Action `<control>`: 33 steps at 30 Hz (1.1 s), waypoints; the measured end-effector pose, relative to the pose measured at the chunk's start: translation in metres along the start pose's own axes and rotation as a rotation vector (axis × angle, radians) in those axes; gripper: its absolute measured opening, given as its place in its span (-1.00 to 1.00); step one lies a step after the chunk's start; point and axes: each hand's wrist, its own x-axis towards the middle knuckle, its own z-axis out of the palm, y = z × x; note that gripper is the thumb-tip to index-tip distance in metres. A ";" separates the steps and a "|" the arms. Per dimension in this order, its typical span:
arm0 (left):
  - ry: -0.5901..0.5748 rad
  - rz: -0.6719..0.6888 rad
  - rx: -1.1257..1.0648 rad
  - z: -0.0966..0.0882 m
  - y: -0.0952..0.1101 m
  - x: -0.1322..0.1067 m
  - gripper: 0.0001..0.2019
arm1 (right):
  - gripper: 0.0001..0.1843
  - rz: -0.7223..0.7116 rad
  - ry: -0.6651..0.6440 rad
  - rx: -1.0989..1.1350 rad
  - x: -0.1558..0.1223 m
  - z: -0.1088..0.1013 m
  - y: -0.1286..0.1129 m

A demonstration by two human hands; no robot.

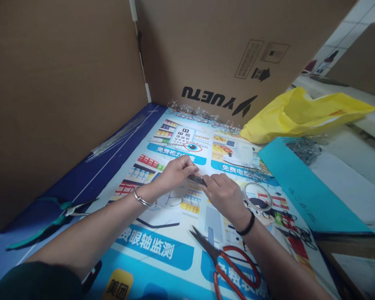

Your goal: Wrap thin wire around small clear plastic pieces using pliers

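- Centrally, a small dark piece [196, 180] is held between the two hands, above a printed sheet [165, 266] by which much of the surface [81, 189] is covered.
- The left hand [179, 171] is closed on the left end of the piece, its thumb and finger drawn together; the lower fingers are partly hidden.
- The right hand [223, 191] is clamped on the other end, with the fingers curled.
- A metal bangle [143, 199] is worn on the left wrist, a black band [248, 223] on the right.
- Below the hands, red-handled scissors [220, 253] are laid on the sheet, points directed up and leftward.
- At the left, teal-handled pliers [54, 223] and a bundle of thin strips [118, 137] are seen.
- Beside the right hand, a clear ring [270, 202] is placed; black loops [303, 237] are scattered farther right.
- Tangled wire [306, 151] is contained in a blue box [315, 196], near which a yellow bag [268, 118] is set.
- The far side is enclosed by cardboard [206, 46].
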 end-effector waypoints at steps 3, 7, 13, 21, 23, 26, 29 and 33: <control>-0.035 0.073 0.144 -0.002 -0.001 0.000 -0.87 | -0.72 0.029 -0.007 0.056 0.000 0.001 -0.001; -0.076 0.124 0.251 -0.004 0.000 -0.001 -0.87 | -0.73 0.045 -0.006 0.122 -0.001 0.005 -0.001; 0.080 0.122 0.421 -0.033 0.012 0.009 -0.86 | -0.74 0.116 0.082 0.216 -0.004 0.019 0.006; -0.196 -0.065 0.922 -0.091 0.008 0.021 -0.84 | -0.74 0.179 0.149 0.319 -0.007 0.034 0.012; -0.243 -0.069 0.960 -0.091 0.001 0.022 -0.84 | -0.74 0.181 0.137 0.319 -0.007 0.035 0.012; -0.263 -0.065 1.004 -0.089 -0.007 0.024 -0.86 | -0.73 0.183 0.116 0.321 -0.008 0.036 0.012; -0.278 -0.066 1.045 -0.093 -0.007 0.026 -0.87 | -0.72 0.190 0.100 0.322 -0.008 0.036 0.012; -0.294 -0.063 1.099 -0.108 0.005 0.023 -0.88 | -0.72 0.192 0.092 0.330 -0.008 0.036 0.013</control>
